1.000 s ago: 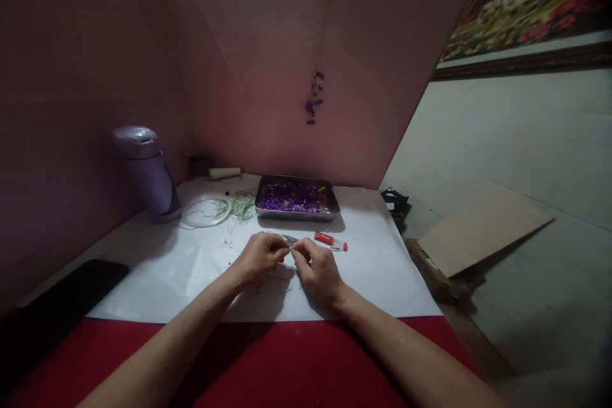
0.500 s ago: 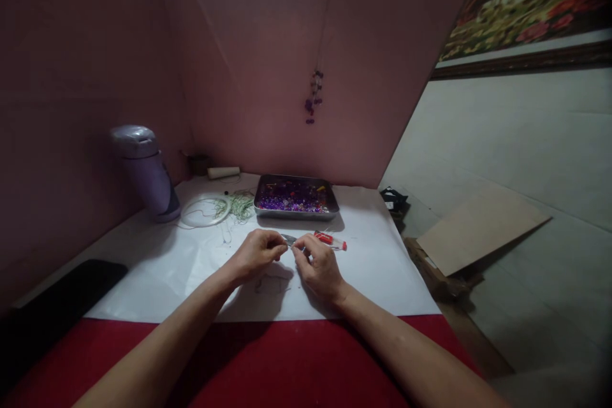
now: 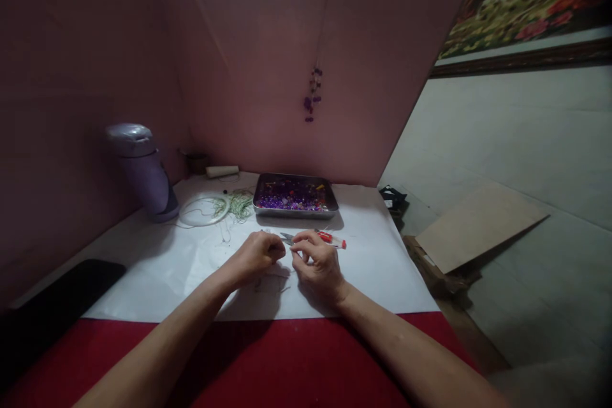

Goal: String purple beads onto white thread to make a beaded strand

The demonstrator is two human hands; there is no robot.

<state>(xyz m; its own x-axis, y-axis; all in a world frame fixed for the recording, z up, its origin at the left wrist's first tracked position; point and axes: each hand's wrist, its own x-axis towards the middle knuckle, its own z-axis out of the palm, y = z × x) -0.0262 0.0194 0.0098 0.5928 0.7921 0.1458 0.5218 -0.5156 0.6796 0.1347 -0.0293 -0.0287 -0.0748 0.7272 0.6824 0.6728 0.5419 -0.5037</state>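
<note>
Above the white sheet point(image 3: 382, 268), my left hand point(image 3: 261, 254) is closed in a pinch; whatever lies between its fingertips is too small to name. Close by on the right, my right hand point(image 3: 318, 266) also pinches, thumb against forefinger, on something I cannot make out. A narrow gap separates the two sets of fingertips. Just beyond them lies a pair of scissors point(image 3: 287, 238) with a red handle, partly covered by my right hand. Thin thread point(image 3: 270, 284) seems to lie in the shadow below my left hand. A metal tray point(image 3: 296, 213) of purple beads stands farther back.
At the left are a purple flask point(image 3: 148, 175), a white ring-shaped coil point(image 3: 203, 211), tangled green thread point(image 3: 239, 205) and a dark flat object point(image 3: 67, 293). A pale roll point(image 3: 222, 171) lies behind. Strung beads point(image 3: 313, 95) hang on the pink panel point(image 3: 258, 76). Red cloth point(image 3: 268, 357) covers the near edge.
My fingertips have drawn slightly apart, and my right fingers have spread a little. More of the scissor blades shows between my hands. The whole view has shifted slightly.
</note>
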